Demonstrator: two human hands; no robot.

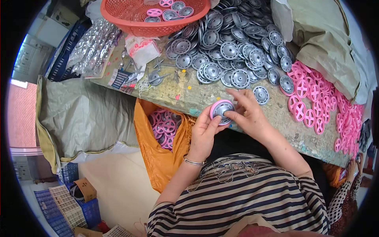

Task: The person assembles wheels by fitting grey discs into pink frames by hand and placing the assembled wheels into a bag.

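Near the table's front edge, my left hand (pixel 205 130) grips a pink-rimmed wheel (pixel 222 112) with a grey disc face. The thumb of my right hand (pixel 249 114) presses on the disc's face, while its other fingers are spread above. A single grey disc (pixel 261 95) lies on the table just beyond my right hand. Behind it rises a large pile of grey discs (pixel 230 50). Pink rings with cross spokes (pixel 302 89) are heaped to the right of that pile.
A red basket (pixel 154 27) with pink and grey wheels stands at the back. An orange bag (pixel 148 158) of pink parts hangs at the front edge of the table (pixel 189 91). Another person's hands (pixel 354 166) show at the far right. Blue crates (pixel 91 211) are at lower left.
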